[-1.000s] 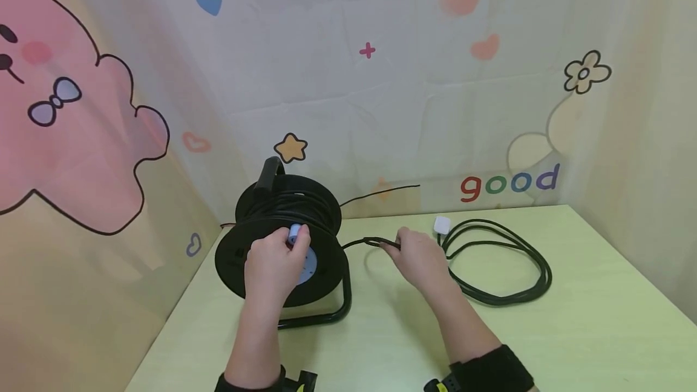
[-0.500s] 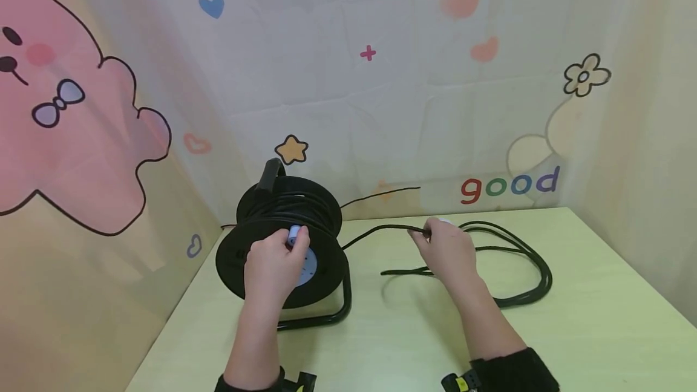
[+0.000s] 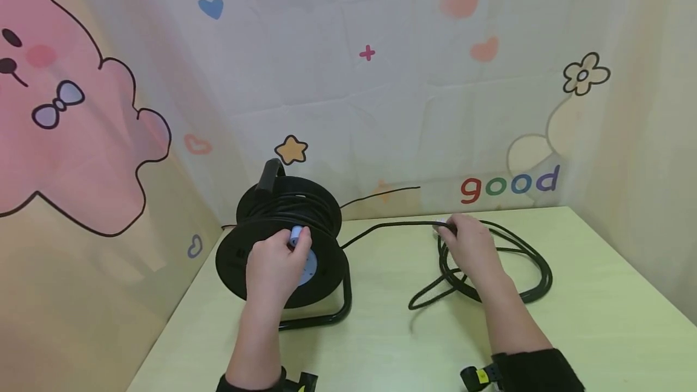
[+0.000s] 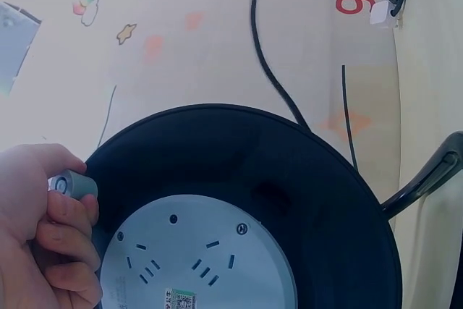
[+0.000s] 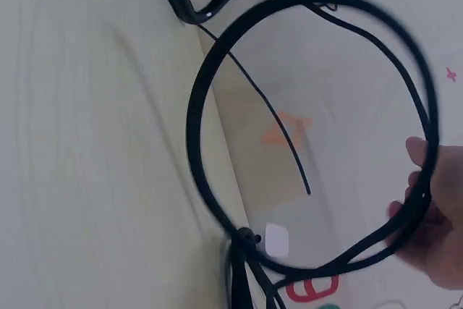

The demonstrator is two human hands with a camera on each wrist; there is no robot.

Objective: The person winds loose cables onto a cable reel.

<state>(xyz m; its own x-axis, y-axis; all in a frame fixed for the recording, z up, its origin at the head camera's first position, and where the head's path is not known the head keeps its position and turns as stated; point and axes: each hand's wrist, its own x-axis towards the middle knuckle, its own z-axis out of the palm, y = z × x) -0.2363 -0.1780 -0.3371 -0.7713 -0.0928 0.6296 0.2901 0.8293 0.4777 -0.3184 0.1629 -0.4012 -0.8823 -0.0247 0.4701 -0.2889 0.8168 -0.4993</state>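
A black cable reel (image 3: 231,268) stands on the table at centre-left, with dark cable wound between its two discs. My left hand (image 3: 274,268) pinches the pale blue knob (image 3: 296,235) on its front disc; thumb and curled fingers close round the knob (image 4: 74,184) in the left wrist view. My right hand (image 3: 475,247) grips the black cable (image 3: 400,223), which runs from the reel's right side. A loop of cable (image 5: 195,132) hangs from that hand in the right wrist view. Beneath and beside it lies the coiled cable (image 3: 539,286). Its white plug (image 5: 276,240) is mostly hidden in the head view.
The reel has a tubular black stand (image 3: 321,319) and a carrying handle (image 3: 269,177). A printed curtain (image 3: 381,107) hangs behind the pale green table (image 3: 381,349). A thin black line (image 3: 381,192) shows on the curtain behind the reel.
My right hand has moved right, away from the reel, and the cable between them has lengthened. A loop below that hand has shifted right with it. My left hand stays on the knob.
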